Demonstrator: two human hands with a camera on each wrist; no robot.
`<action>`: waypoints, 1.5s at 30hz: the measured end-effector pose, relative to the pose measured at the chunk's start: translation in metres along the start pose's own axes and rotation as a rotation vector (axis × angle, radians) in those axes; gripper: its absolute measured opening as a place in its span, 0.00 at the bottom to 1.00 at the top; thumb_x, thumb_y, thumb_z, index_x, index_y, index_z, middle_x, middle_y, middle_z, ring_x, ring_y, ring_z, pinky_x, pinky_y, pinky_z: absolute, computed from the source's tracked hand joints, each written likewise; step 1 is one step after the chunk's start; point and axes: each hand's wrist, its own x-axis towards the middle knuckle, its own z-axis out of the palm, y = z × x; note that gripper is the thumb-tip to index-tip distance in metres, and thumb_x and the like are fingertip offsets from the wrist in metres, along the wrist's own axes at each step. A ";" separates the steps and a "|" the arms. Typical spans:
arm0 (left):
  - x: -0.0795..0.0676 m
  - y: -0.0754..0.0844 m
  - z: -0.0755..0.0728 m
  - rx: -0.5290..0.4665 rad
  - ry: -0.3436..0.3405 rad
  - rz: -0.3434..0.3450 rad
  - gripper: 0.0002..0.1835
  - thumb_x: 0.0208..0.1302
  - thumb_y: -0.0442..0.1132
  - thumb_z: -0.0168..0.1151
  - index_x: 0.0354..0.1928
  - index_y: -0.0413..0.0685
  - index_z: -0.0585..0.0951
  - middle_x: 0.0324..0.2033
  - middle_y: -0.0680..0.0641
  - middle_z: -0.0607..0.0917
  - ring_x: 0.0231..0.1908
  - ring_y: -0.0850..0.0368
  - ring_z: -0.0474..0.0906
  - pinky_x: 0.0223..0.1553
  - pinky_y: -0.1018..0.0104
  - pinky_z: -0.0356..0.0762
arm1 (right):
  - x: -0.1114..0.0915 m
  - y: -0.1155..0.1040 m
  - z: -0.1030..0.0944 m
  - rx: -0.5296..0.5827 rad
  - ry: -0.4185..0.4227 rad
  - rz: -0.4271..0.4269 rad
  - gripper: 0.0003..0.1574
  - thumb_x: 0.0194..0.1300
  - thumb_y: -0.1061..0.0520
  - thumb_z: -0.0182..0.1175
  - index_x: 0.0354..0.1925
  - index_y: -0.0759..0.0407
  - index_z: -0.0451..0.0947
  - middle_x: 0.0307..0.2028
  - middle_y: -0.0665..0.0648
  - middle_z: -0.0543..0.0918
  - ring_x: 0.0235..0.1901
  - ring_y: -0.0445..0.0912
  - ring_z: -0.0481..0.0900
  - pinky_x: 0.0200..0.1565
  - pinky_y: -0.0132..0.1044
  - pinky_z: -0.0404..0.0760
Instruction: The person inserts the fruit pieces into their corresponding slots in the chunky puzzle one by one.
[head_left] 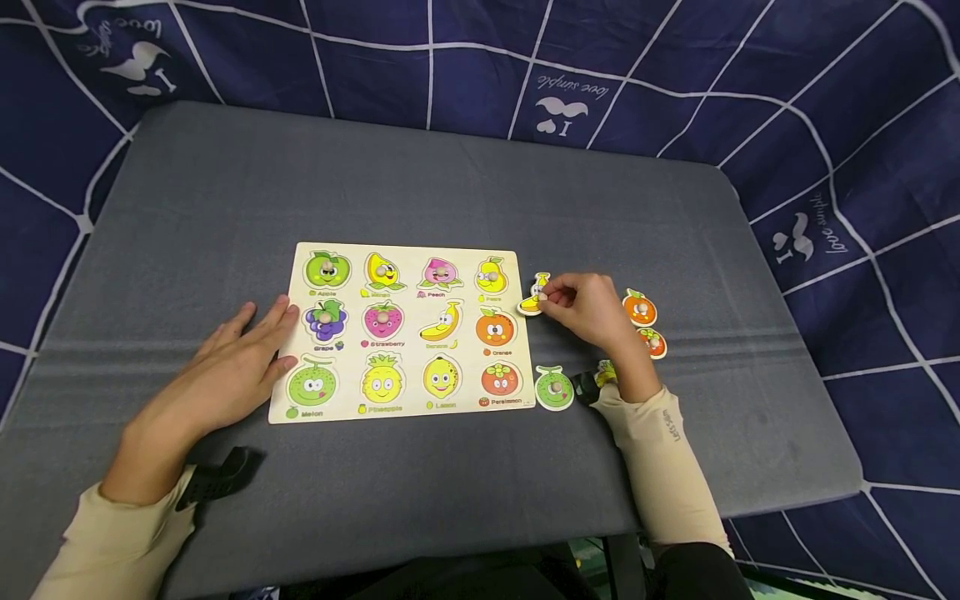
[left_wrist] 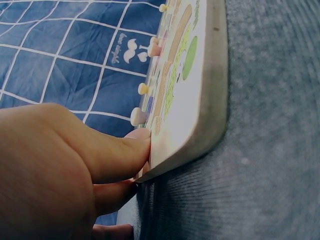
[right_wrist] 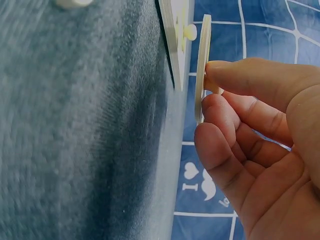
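Observation:
A cream wooden fruit puzzle board (head_left: pixel 411 333) lies on the table. My left hand (head_left: pixel 228 379) rests at its left edge, fingers extended; in the left wrist view the thumb (left_wrist: pixel 117 155) touches the corner. Just off the board's right edge, my right hand (head_left: pixel 592 308) pinches a banana puzzle piece (head_left: pixel 531 302) by its knob. The right wrist view shows that piece (right_wrist: pixel 202 55) edge-on, lifted above the table. Knobbed pieces fill the top row, plus the grape (head_left: pixel 325 322) and strawberry (head_left: pixel 382 320) places. The printed banana place (head_left: pixel 441 323) has no knob.
Loose pieces lie right of the board: a melon (head_left: pixel 554 389), an orange (head_left: pixel 640 308), a persimmon (head_left: pixel 654 342), and a yellow-green one (head_left: pixel 606 372) partly hidden by the right wrist. Blue checked cloth (head_left: pixel 480 67) surrounds the grey table (head_left: pixel 450 192).

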 end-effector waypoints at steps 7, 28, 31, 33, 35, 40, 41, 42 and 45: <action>0.000 0.000 0.000 -0.004 -0.003 -0.003 0.36 0.73 0.38 0.56 0.75 0.31 0.52 0.74 0.31 0.50 0.70 0.22 0.40 0.63 0.25 0.40 | 0.001 -0.004 0.003 0.011 -0.021 -0.025 0.05 0.58 0.61 0.70 0.31 0.63 0.86 0.23 0.53 0.83 0.24 0.42 0.79 0.29 0.31 0.76; 0.000 0.000 0.001 -0.012 -0.008 -0.013 0.36 0.73 0.39 0.55 0.75 0.31 0.53 0.74 0.31 0.50 0.71 0.22 0.40 0.63 0.24 0.40 | 0.002 -0.015 0.010 0.027 -0.035 -0.075 0.04 0.57 0.61 0.71 0.31 0.62 0.85 0.22 0.52 0.83 0.23 0.41 0.78 0.29 0.33 0.76; 0.000 -0.001 0.001 -0.012 -0.009 -0.011 0.36 0.74 0.39 0.55 0.75 0.31 0.53 0.74 0.31 0.50 0.70 0.22 0.40 0.63 0.24 0.40 | 0.002 -0.019 0.009 0.024 -0.036 -0.079 0.04 0.57 0.61 0.71 0.31 0.62 0.85 0.23 0.52 0.82 0.23 0.41 0.78 0.29 0.33 0.76; 0.000 -0.001 0.001 -0.012 -0.012 -0.011 0.36 0.74 0.39 0.55 0.75 0.31 0.53 0.74 0.31 0.49 0.71 0.22 0.40 0.63 0.24 0.40 | 0.002 -0.021 0.008 0.024 -0.036 -0.082 0.04 0.57 0.61 0.71 0.31 0.62 0.85 0.23 0.52 0.82 0.24 0.41 0.78 0.29 0.33 0.76; 0.000 -0.001 0.001 -0.012 -0.014 -0.013 0.36 0.74 0.39 0.55 0.75 0.32 0.52 0.75 0.31 0.49 0.71 0.22 0.40 0.63 0.24 0.40 | 0.002 -0.024 0.008 0.028 -0.037 -0.084 0.04 0.57 0.61 0.71 0.30 0.62 0.85 0.22 0.51 0.82 0.24 0.41 0.78 0.29 0.32 0.76; 0.000 -0.001 0.001 -0.010 -0.017 -0.017 0.36 0.74 0.39 0.55 0.75 0.32 0.52 0.75 0.32 0.49 0.71 0.22 0.39 0.63 0.24 0.40 | 0.002 -0.029 0.008 0.038 -0.050 -0.097 0.04 0.58 0.61 0.70 0.30 0.62 0.85 0.23 0.51 0.82 0.24 0.41 0.78 0.29 0.32 0.76; 0.000 -0.001 0.001 -0.010 -0.017 -0.017 0.36 0.74 0.39 0.55 0.75 0.32 0.52 0.75 0.32 0.49 0.70 0.22 0.39 0.63 0.24 0.40 | 0.002 -0.030 0.008 0.039 -0.053 -0.099 0.04 0.58 0.62 0.70 0.30 0.62 0.85 0.23 0.51 0.82 0.24 0.41 0.78 0.30 0.32 0.76; 0.000 0.000 0.001 -0.011 -0.018 -0.017 0.36 0.74 0.39 0.55 0.75 0.32 0.52 0.75 0.32 0.49 0.70 0.22 0.39 0.63 0.24 0.40 | 0.002 -0.030 0.009 0.039 -0.055 -0.100 0.04 0.58 0.62 0.70 0.30 0.62 0.85 0.23 0.51 0.82 0.24 0.41 0.77 0.30 0.33 0.76; 0.000 0.000 0.001 -0.012 -0.019 -0.017 0.36 0.74 0.39 0.54 0.75 0.32 0.52 0.75 0.32 0.48 0.70 0.22 0.39 0.63 0.25 0.39 | 0.002 -0.033 0.010 0.043 -0.063 -0.098 0.04 0.58 0.61 0.70 0.30 0.62 0.85 0.23 0.51 0.82 0.24 0.41 0.77 0.30 0.33 0.76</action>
